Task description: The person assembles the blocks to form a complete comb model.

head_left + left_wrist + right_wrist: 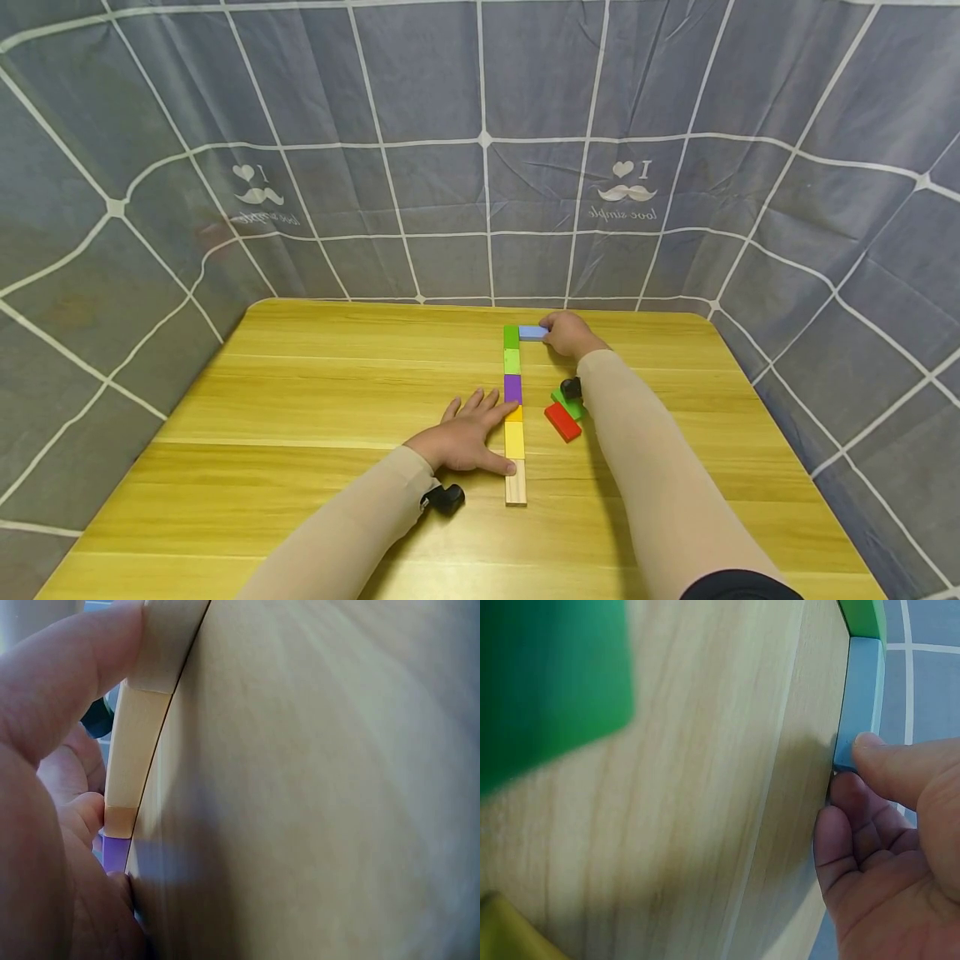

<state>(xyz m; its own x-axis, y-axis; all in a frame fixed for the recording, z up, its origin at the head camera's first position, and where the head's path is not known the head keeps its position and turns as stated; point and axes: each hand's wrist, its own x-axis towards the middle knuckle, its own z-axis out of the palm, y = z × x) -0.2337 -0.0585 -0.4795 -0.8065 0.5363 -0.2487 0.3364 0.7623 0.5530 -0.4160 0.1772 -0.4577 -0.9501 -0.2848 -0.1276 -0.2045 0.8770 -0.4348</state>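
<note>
A straight row of blocks runs away from me: plain wood (516, 493), yellow (513, 440), orange (514, 414), purple (512, 388), light green (512, 362) and dark green (511, 337). From the far green end, a blue block (531, 333) extends rightward, meeting the green one in the right wrist view. My right hand (567, 333) pinches the blue block's outer end, thumb on top. My left hand (465, 437) lies spread beside the row; its thumb touches the wooden block and its index fingertip reaches the purple and orange ones.
Right of the row lie a loose red block (562, 422) and a green block (574, 408), partly hidden by the black wrist camera (571, 388). A grey curtain with white lines (540, 192) stands behind the wooden table (337, 400).
</note>
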